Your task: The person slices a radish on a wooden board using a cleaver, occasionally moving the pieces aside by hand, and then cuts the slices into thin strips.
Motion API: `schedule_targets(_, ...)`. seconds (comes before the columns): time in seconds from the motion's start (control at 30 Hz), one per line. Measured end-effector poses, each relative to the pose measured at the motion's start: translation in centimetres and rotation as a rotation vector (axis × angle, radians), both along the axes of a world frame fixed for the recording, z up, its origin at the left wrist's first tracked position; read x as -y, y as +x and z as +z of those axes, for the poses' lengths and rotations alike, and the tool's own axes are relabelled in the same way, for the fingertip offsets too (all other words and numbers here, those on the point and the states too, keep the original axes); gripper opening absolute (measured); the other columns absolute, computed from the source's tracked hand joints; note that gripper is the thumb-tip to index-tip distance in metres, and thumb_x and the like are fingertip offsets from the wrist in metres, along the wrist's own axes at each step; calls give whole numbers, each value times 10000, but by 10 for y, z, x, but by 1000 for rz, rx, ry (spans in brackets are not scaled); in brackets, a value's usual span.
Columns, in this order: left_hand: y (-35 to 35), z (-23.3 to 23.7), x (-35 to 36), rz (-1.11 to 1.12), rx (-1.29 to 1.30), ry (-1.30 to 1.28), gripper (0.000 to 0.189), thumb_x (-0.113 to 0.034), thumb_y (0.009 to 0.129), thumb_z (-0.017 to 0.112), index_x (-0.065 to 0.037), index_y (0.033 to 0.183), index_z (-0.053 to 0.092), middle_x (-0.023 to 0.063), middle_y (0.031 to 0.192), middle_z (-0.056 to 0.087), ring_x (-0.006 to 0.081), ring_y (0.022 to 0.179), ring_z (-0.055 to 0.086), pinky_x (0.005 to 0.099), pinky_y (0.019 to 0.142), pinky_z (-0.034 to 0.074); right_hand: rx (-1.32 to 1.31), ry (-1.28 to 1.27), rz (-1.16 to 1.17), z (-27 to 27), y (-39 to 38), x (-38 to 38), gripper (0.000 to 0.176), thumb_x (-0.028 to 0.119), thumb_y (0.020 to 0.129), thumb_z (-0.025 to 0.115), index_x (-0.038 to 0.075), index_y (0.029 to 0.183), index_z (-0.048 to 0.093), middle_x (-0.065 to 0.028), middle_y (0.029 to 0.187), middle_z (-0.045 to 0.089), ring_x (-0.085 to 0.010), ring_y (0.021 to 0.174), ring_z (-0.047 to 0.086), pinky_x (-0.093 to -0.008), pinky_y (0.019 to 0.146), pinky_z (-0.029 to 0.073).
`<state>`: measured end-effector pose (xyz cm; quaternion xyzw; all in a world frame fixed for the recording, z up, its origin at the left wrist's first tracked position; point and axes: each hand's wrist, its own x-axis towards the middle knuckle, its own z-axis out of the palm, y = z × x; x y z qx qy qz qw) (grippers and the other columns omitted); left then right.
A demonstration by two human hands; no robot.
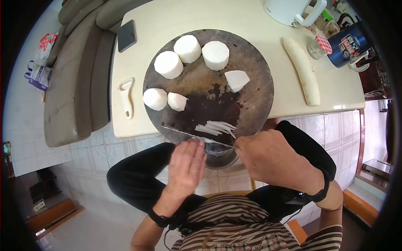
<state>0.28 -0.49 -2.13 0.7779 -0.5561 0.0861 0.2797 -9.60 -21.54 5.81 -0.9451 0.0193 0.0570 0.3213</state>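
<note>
My right hand (274, 161) grips a kitchen knife (180, 132) by its handle; the thin blade reaches left across the near edge of the round dark cutting board (255, 62). My left hand (187, 167) has its fingers pressed together against the near side of the blade. A bit of white shows at its fingertips, too hidden to make out. Just beyond the blade lies a small pile of white radish strips (215, 128). Farther back on the board are several peeled white radish chunks (187, 49), and a smaller cut piece (237, 80) at the right.
A peeler (126, 98) and a phone (127, 36) lie on the table (259, 16) left of the board. To the right are a long whole radish (302, 71), a jar (319, 47), a blue canister (348, 45) and a white kettle (289, 10). A grey sofa (75, 79) stands at left.
</note>
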Motion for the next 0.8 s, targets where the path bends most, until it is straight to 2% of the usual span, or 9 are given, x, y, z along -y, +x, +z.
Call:
schedule_targets(0.43,1,0,-1,3,10,27,370,48,757,732,98,1116,654,195,1121,622,363,1033,610,452,900,515,-48,-2,35,7,4,7,64,39,751,612,-24,758,611,-225,647,632,-393,620,664,-469,584,527)
schedule_targets(0.8,1,0,-2,-2,22,31,343,52,758,728,100,1093,667,199,1106,632,367,1039,606,466,905,515,-18,16,89,-5,23,-8,99,52,710,661,-19,770,628,-200,670,643,-372,653,675,-436,601,533)
